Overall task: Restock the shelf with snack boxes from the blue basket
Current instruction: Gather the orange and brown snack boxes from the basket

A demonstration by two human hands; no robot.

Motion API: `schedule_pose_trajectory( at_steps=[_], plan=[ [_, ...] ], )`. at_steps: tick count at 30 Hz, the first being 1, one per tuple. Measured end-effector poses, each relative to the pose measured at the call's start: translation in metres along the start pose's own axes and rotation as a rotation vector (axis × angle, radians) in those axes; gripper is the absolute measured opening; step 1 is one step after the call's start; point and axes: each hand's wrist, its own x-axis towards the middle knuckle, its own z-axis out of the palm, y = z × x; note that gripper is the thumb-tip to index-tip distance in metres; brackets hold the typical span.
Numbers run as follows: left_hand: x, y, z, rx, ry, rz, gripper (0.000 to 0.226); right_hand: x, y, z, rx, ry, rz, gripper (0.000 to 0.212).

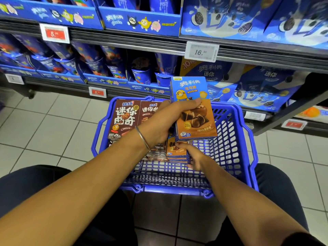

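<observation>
A blue plastic basket [230, 153] stands on the tiled floor in front of the shelf [159, 94]. My left hand [165, 121] grips a blue-and-orange snack box [193, 118] and holds it upright above the basket. My right hand [193, 157] reaches into the basket and grips a stack of similar orange boxes [175, 152] lying inside. Two brown cookie boxes [124, 118] stand upright at the basket's far left side.
The shelves hold blue cookie packs, cups and large blue cartons [257, 86]. Price tags [201, 51] hang on the shelf rails. My knees in dark trousers [276, 183] flank the basket. Tiled floor [44, 125] stretches to the left.
</observation>
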Motion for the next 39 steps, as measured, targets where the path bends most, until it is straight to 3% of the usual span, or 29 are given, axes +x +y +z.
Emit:
schedule_pose_trajectory(
  at_steps=[6, 11, 13, 17, 25, 31, 35, 39],
  plan=[
    [0.0, 0.001, -0.004, -0.01, -0.001, -0.005, 0.063, -0.011, -0.004, -0.001, 0.062, -0.118, -0.038, 0.047],
    [0.003, 0.01, -0.005, -0.081, -0.034, 0.019, 0.048, -0.034, -0.017, 0.0, 0.079, -0.065, -0.087, 0.04],
    [0.005, 0.015, -0.007, -0.093, -0.035, 0.032, 0.051, -0.05, -0.023, -0.002, 0.111, -0.053, -0.134, 0.028],
    [0.012, 0.023, -0.015, -0.125, -0.039, 0.073, 0.066, -0.082, -0.024, -0.011, 0.236, -0.062, -0.213, 0.028],
    [0.017, 0.042, -0.035, -0.189, -0.045, 0.065, 0.081, -0.143, -0.033, -0.018, 0.549, 0.007, -0.314, 0.01],
    [-0.034, 0.07, -0.054, -0.144, 0.041, 0.021, 0.074, -0.247, -0.072, -0.006, 0.505, 0.036, -0.337, 0.023],
    [-0.098, 0.113, -0.054, -0.008, 0.135, -0.048, 0.065, -0.351, -0.114, 0.0, 0.549, -0.04, -0.357, 0.052],
    [-0.17, 0.189, -0.027, -0.022, 0.193, -0.103, 0.061, -0.472, -0.175, 0.016, 0.585, -0.183, -0.441, 0.019]
  ],
)
